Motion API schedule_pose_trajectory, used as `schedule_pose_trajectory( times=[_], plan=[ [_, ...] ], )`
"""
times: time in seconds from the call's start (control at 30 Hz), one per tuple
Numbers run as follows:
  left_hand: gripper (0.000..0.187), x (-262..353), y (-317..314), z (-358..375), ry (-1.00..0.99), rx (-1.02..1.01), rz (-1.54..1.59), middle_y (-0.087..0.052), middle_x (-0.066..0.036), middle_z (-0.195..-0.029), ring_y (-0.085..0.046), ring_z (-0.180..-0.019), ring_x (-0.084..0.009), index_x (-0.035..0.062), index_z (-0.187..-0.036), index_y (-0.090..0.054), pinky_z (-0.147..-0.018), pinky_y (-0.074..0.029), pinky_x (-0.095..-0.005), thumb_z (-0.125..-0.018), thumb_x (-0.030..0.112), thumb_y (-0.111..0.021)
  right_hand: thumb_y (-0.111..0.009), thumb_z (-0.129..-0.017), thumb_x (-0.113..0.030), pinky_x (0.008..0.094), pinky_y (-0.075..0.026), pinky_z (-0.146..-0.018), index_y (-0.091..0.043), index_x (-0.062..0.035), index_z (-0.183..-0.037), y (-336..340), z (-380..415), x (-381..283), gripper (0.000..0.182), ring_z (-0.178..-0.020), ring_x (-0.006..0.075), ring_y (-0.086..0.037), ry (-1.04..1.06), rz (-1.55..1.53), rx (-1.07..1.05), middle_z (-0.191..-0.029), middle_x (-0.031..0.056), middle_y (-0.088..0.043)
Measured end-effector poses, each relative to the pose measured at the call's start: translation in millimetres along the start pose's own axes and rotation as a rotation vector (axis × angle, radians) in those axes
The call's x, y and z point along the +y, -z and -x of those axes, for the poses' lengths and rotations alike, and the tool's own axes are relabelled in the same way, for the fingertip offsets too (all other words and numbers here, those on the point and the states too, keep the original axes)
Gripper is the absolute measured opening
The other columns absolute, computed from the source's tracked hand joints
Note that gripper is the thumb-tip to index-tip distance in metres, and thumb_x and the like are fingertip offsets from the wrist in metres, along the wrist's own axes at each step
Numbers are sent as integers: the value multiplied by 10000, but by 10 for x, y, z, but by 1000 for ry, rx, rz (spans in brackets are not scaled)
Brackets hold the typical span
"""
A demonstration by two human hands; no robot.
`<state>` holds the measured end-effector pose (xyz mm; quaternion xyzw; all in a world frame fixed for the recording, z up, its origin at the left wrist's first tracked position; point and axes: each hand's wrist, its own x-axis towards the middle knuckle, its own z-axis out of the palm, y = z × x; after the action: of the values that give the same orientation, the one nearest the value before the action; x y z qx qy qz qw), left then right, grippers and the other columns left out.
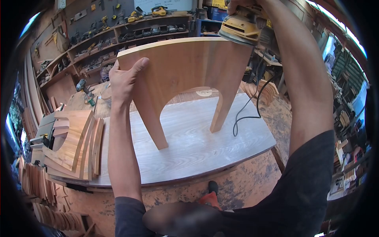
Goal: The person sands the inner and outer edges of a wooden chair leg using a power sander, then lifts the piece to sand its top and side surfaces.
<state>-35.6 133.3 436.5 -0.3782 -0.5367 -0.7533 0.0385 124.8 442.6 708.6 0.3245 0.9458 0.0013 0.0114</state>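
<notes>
An arched wooden panel (185, 67) with two legs stands upright on the pale wood-grained tabletop (189, 154). My left hand (127, 77) grips its upper left edge, thumb lying across the near face. At the top right, my right hand (241, 4) is closed on a yellow electric sander (241, 28), partly cut off by the frame's upper edge. The sander's pad sits on the panel's top edge near its right corner. A dark cord (252, 117) hangs beside the panel and loops onto the tabletop.
Several similar cut panels (75, 142) lean stacked at the table's left end. Behind them lies a green cordless drill (89, 96). Shelves (118, 35) with power tools line the back wall. More curved wooden pieces (262, 93) stand beyond the table's right side.
</notes>
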Motion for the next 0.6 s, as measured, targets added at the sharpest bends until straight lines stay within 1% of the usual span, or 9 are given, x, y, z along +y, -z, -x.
schedule_pose_trajectory(
  times=[0.03,0.1,0.13,0.2,0.3,0.43,0.5,0.6],
  plan=[
    [553,0,-5,5,0,4,0,-792,-96,-1120,-750,-986,-166,-7,-1225,-731,-900,-607,-320,-832,288,-986,-796,-859,-275,430,-485,-563,-772,-96,-879,12,-62,-19,182,-588,211,-574,3,2,0,-747,68,-682],
    [527,4,-33,15,-14,10,-10,-786,-81,-1112,-732,-966,-162,-8,-1238,-735,-873,-593,-316,-876,307,-952,-807,-846,-284,451,-491,-585,-768,-103,-884,14,-97,-88,189,-653,233,-606,82,16,-61,-789,74,-694],
    [527,4,-28,16,-14,11,-10,-786,-81,-1112,-732,-966,-162,-8,-1238,-735,-873,-593,-316,-876,307,-952,-807,-846,-284,451,-491,-585,-768,-103,-884,19,-108,-119,189,-653,233,-606,83,16,-61,-789,74,-694],
    [525,3,-27,14,-5,7,-19,-784,-79,-1113,-729,-969,-159,-5,-1237,-738,-875,-592,-316,-872,303,-955,-814,-850,-299,485,-537,-683,-784,-97,-978,-28,100,-370,241,-780,258,-664,83,23,67,-912,93,-740],
    [525,-14,-24,-2,-15,0,15,-782,-78,-1117,-729,-969,-158,-7,-1233,-740,-870,-592,-314,-871,304,-956,-814,-854,-302,489,-543,-714,-786,-96,-1003,-83,299,-595,256,-804,261,-671,161,-31,114,-940,96,-747],
    [522,7,-19,14,-4,-5,18,-781,-76,-1119,-731,-967,-158,-9,-1230,-738,-863,-593,-313,-873,303,-955,-813,-859,-306,495,-552,-755,-787,-94,-1036,-126,481,-847,277,-837,264,-681,231,-110,115,-979,101,-756],
    [531,3,3,-4,7,-26,26,-799,-109,-1109,-760,-977,-172,-17,-1232,-732,-894,-623,-316,-843,248,-977,-813,-861,-307,498,-556,-775,-788,-93,-1052,-129,549,-972,288,-853,266,-685,261,-142,115,-998,103,-760],
    [500,14,-28,5,-15,-16,54,-801,-108,-1098,-762,-952,-165,-16,-1230,-731,-863,-630,-310,-859,226,-963,-812,-865,-310,503,-562,-806,-789,-92,-1077,-109,602,-1202,305,-878,269,-693,303,-190,117,-1027,107,-767]
  ],
)
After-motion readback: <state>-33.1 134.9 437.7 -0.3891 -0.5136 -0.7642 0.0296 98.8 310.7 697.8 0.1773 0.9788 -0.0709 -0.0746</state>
